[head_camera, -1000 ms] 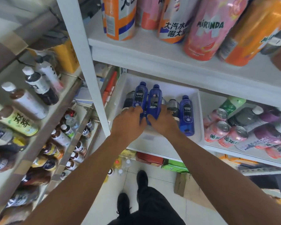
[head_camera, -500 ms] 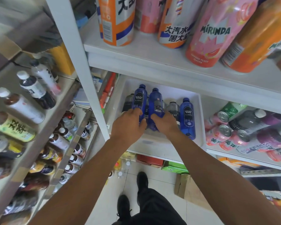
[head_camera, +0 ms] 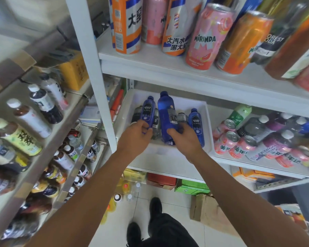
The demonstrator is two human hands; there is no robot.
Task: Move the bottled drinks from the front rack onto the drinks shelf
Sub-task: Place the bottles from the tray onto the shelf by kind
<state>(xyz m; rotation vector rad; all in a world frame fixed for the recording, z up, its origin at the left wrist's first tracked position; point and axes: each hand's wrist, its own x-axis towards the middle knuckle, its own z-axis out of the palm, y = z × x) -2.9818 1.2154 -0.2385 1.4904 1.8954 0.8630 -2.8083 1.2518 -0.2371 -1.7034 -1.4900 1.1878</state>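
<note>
Both hands reached into the white tray [head_camera: 208,125] at twelve o'clock. Left hand [head_camera: 135,138] pinched a blue bottle [head_camera: 146,113]; right hand [head_camera: 185,138] gripped a taller blue bottle [head_camera: 165,114], raised above its neighbours.

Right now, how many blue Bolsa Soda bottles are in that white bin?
3. One on the left, gripped by the left hand; a raised one in the middle, held by the right hand; one standing at the right. Dark bottles crowd between them, so more may be hidden.
</note>
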